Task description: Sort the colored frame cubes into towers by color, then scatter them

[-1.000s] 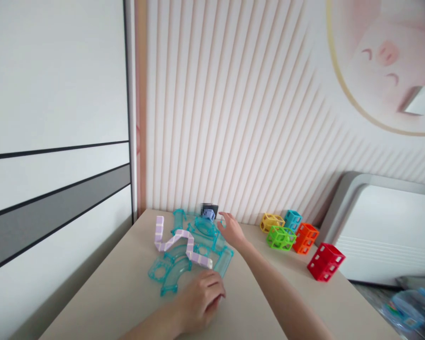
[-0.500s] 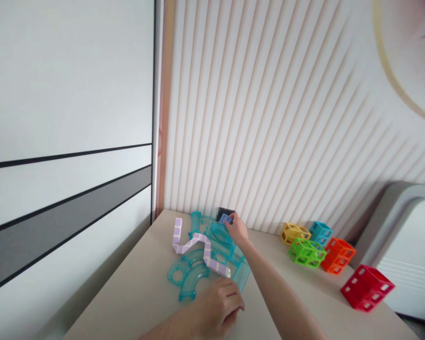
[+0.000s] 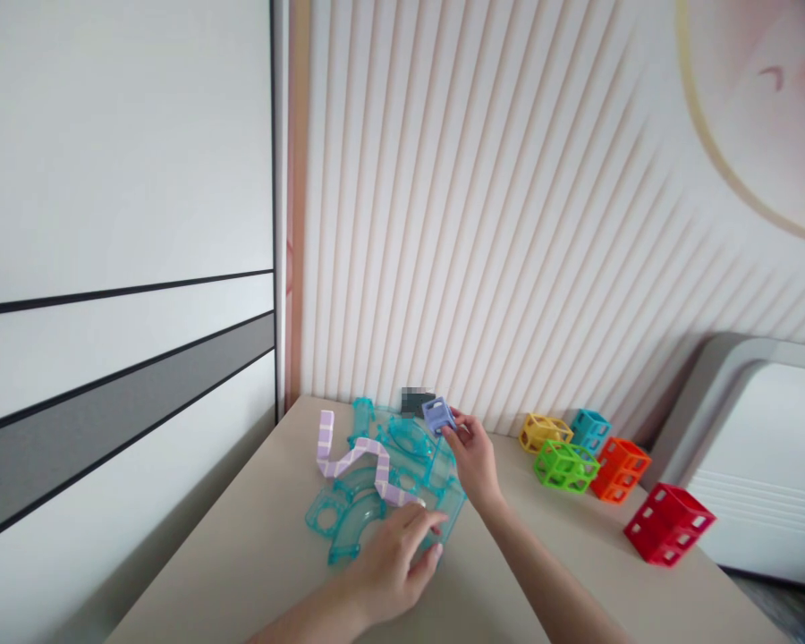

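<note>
A small purple-blue open-frame block (image 3: 437, 416) is pinched in the fingers of my right hand (image 3: 475, 454), lifted above the back of the table. Low over the front of the track pieces, my left hand (image 3: 402, 556) has its thumb and fingers apart and holds nothing. Just beyond its fingers lies a lilac and white twisting snake puzzle (image 3: 374, 453), bent in a zigzag across the clear teal track pieces (image 3: 357, 526). Behind the purple-blue block, a dark object (image 3: 414, 402) stands against the wall, partly blurred out.
To the right stand open-frame blocks: yellow (image 3: 543, 432), blue (image 3: 588, 432), green (image 3: 566, 467), orange (image 3: 619, 470) and red (image 3: 669, 525). A ribbed wall (image 3: 402, 224) rises behind the table (image 3: 241, 528). A white cabinet front (image 3: 121, 152) is on the left; a grey-white panel (image 3: 771, 447) is at right.
My right hand has drawn the purple-blue block toward me and to the right, away from the dark object. My left hand has opened its fingers and moved slightly left. The view has shifted a little.
</note>
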A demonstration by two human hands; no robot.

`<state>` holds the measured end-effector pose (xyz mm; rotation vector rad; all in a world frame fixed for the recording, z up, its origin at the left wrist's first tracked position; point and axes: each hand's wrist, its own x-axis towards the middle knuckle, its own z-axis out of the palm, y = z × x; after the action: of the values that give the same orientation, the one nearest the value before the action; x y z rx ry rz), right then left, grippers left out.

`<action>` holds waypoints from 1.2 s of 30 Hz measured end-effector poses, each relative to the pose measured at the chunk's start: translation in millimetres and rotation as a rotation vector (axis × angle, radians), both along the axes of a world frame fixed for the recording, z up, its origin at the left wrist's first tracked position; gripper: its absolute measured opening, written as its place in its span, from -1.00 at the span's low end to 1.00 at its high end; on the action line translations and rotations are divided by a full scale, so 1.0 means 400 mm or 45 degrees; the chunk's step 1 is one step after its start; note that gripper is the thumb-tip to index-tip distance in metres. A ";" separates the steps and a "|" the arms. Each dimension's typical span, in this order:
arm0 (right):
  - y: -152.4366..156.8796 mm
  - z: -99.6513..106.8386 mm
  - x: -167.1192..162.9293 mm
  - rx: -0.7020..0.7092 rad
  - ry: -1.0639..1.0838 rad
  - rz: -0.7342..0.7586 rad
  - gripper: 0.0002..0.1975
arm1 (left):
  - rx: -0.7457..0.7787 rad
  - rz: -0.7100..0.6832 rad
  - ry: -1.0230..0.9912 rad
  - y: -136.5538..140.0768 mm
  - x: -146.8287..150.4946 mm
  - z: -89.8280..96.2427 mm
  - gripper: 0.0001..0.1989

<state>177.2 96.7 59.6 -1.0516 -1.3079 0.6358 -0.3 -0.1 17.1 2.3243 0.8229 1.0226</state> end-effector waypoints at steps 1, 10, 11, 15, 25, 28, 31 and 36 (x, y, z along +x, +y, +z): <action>-0.037 -0.004 0.006 0.009 0.037 0.047 -0.58 | -0.054 0.026 -0.067 0.002 0.000 -0.003 -0.66; -0.237 -0.093 0.039 -0.182 0.245 0.395 -0.68 | -0.485 0.049 -0.554 0.012 0.009 -0.007 -0.36; -0.243 -0.099 0.038 -0.186 0.206 0.378 -0.69 | -0.490 0.055 -0.523 0.013 0.009 -0.007 -0.42; -0.268 -0.091 0.026 -0.160 -0.173 0.327 -0.77 | -0.442 0.135 -0.431 0.019 0.008 -0.018 -0.55; -0.352 -0.079 0.046 -0.245 -0.395 0.219 -0.69 | -0.387 -0.128 -0.251 0.003 0.012 -0.040 -0.41; -0.360 -0.096 0.099 -0.282 -0.279 0.104 -0.62 | -0.332 -0.194 -0.218 -0.006 0.010 -0.037 -0.37; -0.365 -0.102 0.191 -0.287 -0.321 -0.145 -0.62 | -0.267 -0.163 -0.181 -0.004 0.003 -0.037 -0.41; -0.402 -0.102 0.415 -0.365 -0.635 -0.638 -0.63 | -0.188 -0.110 -0.135 0.003 -0.001 -0.037 -0.52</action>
<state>343.4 -64.2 18.6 -1.7826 -1.3132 0.1802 -0.6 1.2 2.4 2.1434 0.7247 1.0034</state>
